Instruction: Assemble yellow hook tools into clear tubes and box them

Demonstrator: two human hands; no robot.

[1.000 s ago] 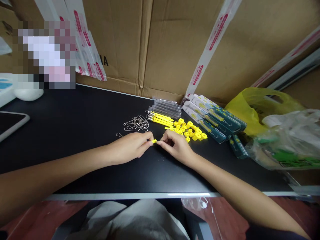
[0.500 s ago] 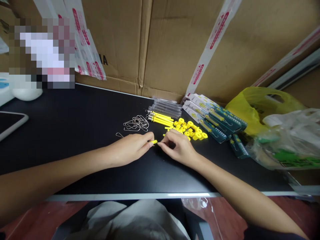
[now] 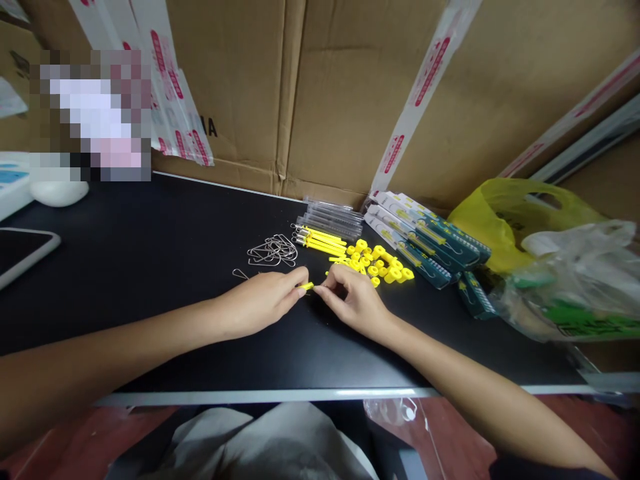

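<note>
My left hand point(image 3: 263, 300) pinches a small yellow plastic piece point(image 3: 308, 286) between thumb and fingers. Close against its tip, the thumb and forefinger of my right hand point(image 3: 356, 300) are pressed together; what they hold is too small to make out. Past the back of my left hand shows a metal wire loop point(image 3: 240, 273), whether held or lying there I cannot tell. Bent wire hooks point(image 3: 273, 251) lie in a tangle behind that hand. Beyond my right hand are loose yellow caps point(image 3: 383, 257) and slim yellow rods with metal springs point(image 3: 323, 241).
Clear plastic tubes point(image 3: 333, 219) lie at the back, against a large cardboard box point(image 3: 240, 87). Printed small boxes point(image 3: 425, 237) are stacked to the right, beside plastic bags point(image 3: 575, 280). A phone-like device point(image 3: 25, 253) and a white rounded object point(image 3: 59, 192) rest on the left.
Both hands stay at nearly the same place, fingertips close together at the yellow piece, which is tilted slightly differently. The view has shifted slightly.
</note>
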